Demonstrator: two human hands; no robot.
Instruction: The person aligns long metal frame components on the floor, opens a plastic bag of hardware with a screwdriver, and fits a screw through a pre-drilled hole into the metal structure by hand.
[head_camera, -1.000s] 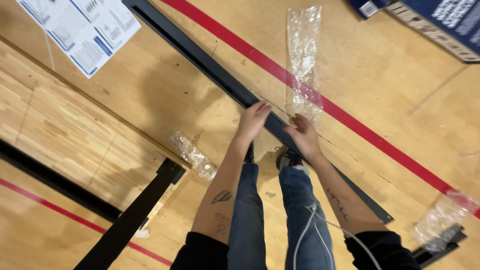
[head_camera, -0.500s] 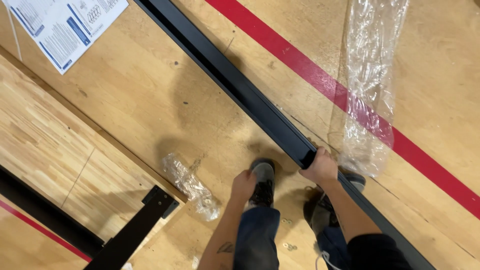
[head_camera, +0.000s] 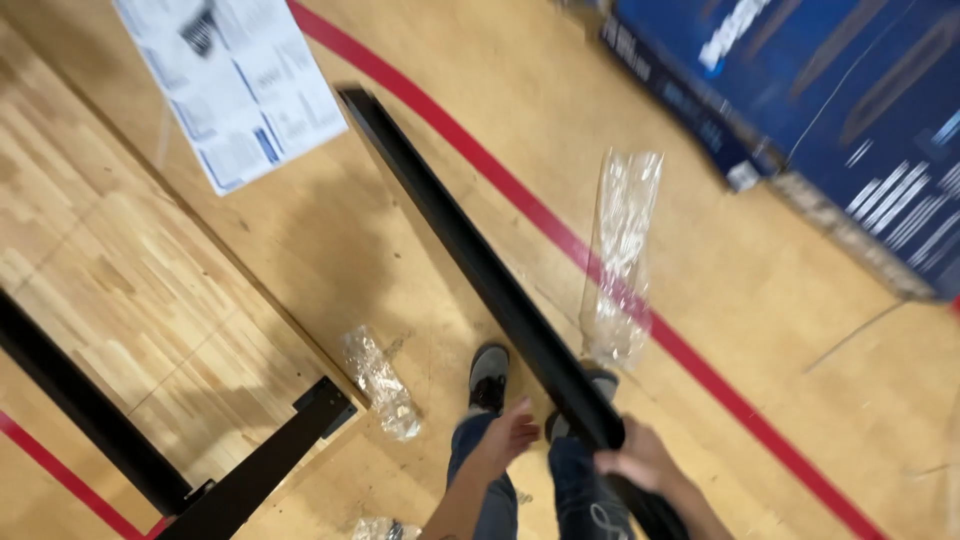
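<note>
Where red line (head_camera: 560, 235) crosses, wooden floor (head_camera: 800, 280)

- Wooden gym floor (head_camera: 780, 300), pale boards, with a red painted line (head_camera: 560, 235) curving across it from top centre to lower right.
- Printed instruction sheet (head_camera: 240, 90) lay flat at upper left, white with blue patches.
- Large blue cardboard box (head_camera: 850, 110) sat at upper right, one corner close to the red line.
- Long clear plastic sleeve (head_camera: 620, 260) lay empty across the red line, crumpled at its lower end.
- Smaller crumpled plastic bag (head_camera: 380, 385) lay near a grey shoe (head_camera: 488, 375).
- Black metal frame piece (head_camera: 70, 400) ran along the lower left; a second black bar (head_camera: 270, 465) met it at an angle.
- Another scrap of plastic (head_camera: 380, 528) showed at the bottom edge.
</note>
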